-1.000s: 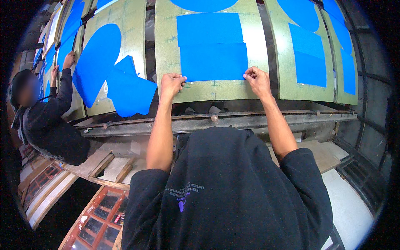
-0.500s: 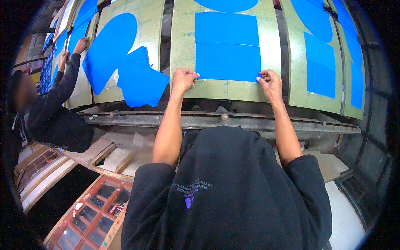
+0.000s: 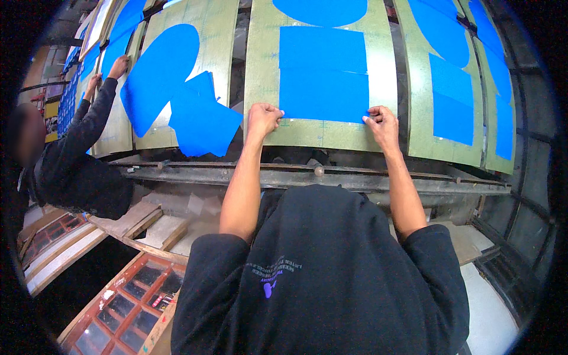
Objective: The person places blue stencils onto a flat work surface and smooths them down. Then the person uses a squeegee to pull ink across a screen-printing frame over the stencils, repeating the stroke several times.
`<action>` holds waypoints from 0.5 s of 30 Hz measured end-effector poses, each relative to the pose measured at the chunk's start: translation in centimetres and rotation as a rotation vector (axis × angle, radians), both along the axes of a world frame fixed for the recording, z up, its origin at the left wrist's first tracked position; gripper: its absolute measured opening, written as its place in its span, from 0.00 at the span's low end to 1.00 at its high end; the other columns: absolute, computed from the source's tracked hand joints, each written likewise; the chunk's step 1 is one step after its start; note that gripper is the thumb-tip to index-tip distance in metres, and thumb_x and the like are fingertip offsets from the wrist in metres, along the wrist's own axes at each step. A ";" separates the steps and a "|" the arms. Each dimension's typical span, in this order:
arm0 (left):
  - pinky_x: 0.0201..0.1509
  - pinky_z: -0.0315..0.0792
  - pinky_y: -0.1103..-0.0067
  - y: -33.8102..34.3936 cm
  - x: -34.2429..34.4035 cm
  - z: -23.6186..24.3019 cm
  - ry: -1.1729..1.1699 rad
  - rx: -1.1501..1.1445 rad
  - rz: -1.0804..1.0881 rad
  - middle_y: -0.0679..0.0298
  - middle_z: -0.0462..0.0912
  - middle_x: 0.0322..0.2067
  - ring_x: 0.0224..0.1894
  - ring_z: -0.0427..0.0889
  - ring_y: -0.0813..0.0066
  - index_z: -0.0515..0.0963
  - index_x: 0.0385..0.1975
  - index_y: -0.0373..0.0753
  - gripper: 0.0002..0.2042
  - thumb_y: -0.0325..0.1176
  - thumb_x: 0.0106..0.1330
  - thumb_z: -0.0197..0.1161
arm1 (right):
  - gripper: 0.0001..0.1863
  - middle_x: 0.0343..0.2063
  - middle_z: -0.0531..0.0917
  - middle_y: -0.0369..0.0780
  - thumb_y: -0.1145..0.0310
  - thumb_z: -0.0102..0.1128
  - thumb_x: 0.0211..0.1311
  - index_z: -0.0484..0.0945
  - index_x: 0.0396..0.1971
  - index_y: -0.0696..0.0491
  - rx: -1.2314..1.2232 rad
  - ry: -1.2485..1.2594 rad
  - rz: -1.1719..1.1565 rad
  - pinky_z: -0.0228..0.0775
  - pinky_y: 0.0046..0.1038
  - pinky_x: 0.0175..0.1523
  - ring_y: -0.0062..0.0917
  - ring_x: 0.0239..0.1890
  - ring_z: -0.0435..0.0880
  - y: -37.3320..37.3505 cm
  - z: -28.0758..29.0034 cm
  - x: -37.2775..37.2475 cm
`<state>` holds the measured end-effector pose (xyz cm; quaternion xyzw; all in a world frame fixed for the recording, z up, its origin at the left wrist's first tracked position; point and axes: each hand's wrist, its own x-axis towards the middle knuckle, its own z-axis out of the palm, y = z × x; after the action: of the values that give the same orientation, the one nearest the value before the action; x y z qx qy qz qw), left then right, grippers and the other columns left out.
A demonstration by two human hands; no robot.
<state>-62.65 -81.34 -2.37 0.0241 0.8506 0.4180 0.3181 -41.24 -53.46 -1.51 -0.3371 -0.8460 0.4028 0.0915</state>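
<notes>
A flat blue rectangular sheet [image 3: 323, 97], with the look of cut fabric or felt, lies on a greenish board [image 3: 307, 137] in front of me. My left hand [image 3: 264, 121] pinches its near left corner, fingers curled in. At the near right corner, my right hand [image 3: 383, 125] grips the sheet's edge between thumb and fingers. Another blue rectangle [image 3: 322, 50] meets its far edge, and beyond that shows part of a rounded blue piece [image 3: 322, 10]. The sheet's near edge runs roughly straight between my hands, a little in from the board's front edge.
To the left, loose blue pieces [image 3: 204, 121] overlap a large blue shape [image 3: 160, 77] on another board. More blue-covered boards [image 3: 452, 112] stand right. A dark metal rail [image 3: 296, 177] crosses before me. A co-worker's sleeve [image 3: 89, 127] reaches across the far left boards.
The whole view has shifted slightly, with the boards a little lower in the picture. Both my hands stay at the sheet's near corners.
</notes>
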 end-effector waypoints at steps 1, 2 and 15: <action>0.19 0.69 0.81 0.0 0.0 0.1 0.002 -0.001 -0.001 0.65 0.82 0.18 0.17 0.78 0.82 0.82 0.24 0.34 0.08 0.32 0.57 0.73 | 0.14 0.36 0.84 0.42 0.71 0.73 0.51 0.82 0.38 0.57 0.000 0.012 0.000 0.77 0.29 0.41 0.25 0.31 0.83 -0.1 0.0 0.0; 0.19 0.69 0.81 0.0 0.1 0.2 0.003 0.002 -0.002 0.65 0.82 0.18 0.17 0.78 0.82 0.83 0.24 0.34 0.08 0.32 0.57 0.73 | 0.14 0.36 0.84 0.42 0.72 0.74 0.51 0.82 0.38 0.57 -0.003 0.017 -0.007 0.77 0.29 0.41 0.25 0.31 0.83 -0.1 0.0 0.0; 0.31 0.75 0.72 -1.3 1.5 0.5 0.190 0.035 0.066 0.58 0.83 0.19 0.22 0.82 0.71 0.81 0.25 0.33 0.12 0.36 0.55 0.73 | 0.14 0.44 0.83 0.43 0.69 0.70 0.56 0.81 0.41 0.58 0.085 0.148 -0.094 0.76 0.34 0.48 0.31 0.41 0.84 -2.9 -0.1 -0.2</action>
<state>-61.20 -82.59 -1.86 0.0409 0.8697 0.4390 0.2218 -41.41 -56.39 -1.59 -0.3413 -0.8366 0.3856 0.1870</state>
